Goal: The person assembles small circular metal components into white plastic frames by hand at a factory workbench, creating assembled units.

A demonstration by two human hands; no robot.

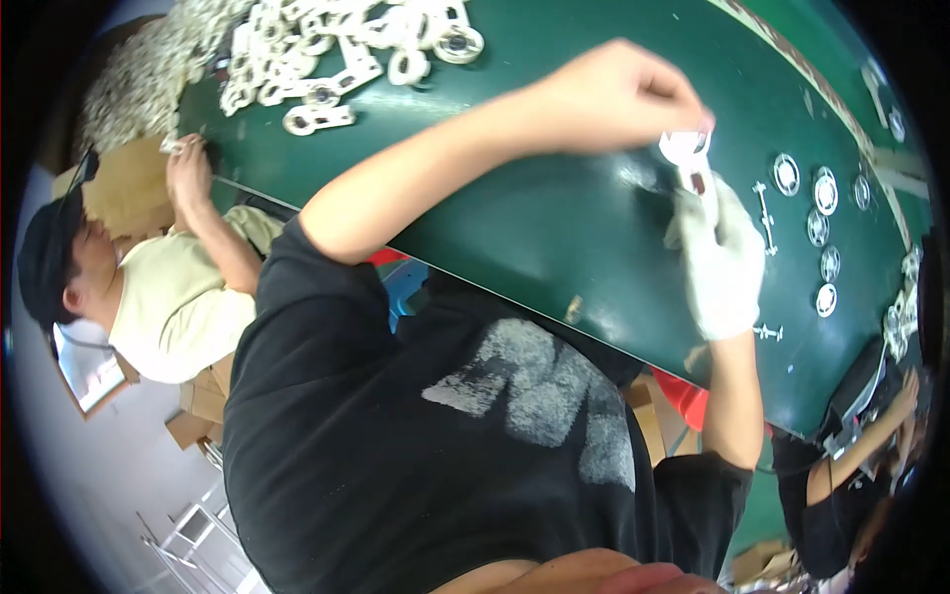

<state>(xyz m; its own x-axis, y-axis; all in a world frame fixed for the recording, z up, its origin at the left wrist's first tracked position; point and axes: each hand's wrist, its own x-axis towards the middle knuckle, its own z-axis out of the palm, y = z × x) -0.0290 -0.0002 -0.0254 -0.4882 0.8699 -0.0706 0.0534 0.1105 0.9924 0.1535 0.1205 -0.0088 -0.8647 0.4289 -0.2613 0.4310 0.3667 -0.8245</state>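
Note:
My right hand [725, 262], in a white glove, is closed around a white plastic part [698, 183] with a round end and a narrow body with a dark slot. My bare left hand [633, 99] reaches across from the left, its fingers pinched at the round end of the same part. What lies between those fingertips is partly hidden and blurred. Just right of the glove lie several round spoked discs [824, 191] with pale rims, and thin white frame pieces [766, 220].
A heap of white ring-ended parts [322, 59] covers the far left of the dark green table [524, 218]. A seated person [158, 277] works at the left edge; another person's arm [861, 450] shows at right. More white parts [901, 317] lie at the right edge.

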